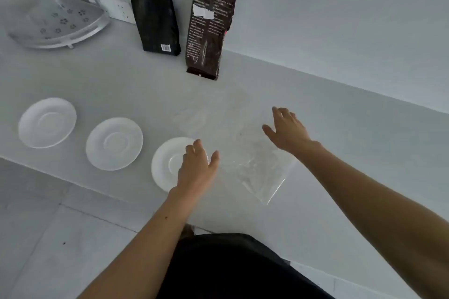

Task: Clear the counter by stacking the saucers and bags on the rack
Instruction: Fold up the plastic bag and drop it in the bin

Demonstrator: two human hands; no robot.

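Three white saucers lie in a row on the pale counter: the left saucer (47,122), the middle saucer (114,143) and the right saucer (165,165). My left hand (197,167) hovers open over the right saucer's right side, hiding part of it. A clear plastic bag (257,167) lies flat between my hands. My right hand (286,129) is open above its far edge. A black bag (153,7) and a dark brown bag (210,21) lean upright against the back wall. The metal corner rack (60,21) stands at the far left.
A white power strip (119,10) runs along the wall behind the rack. A second faint clear bag (192,117) lies on the counter beyond the right saucer. The counter's front edge (73,179) runs diagonally, with tiled floor below.
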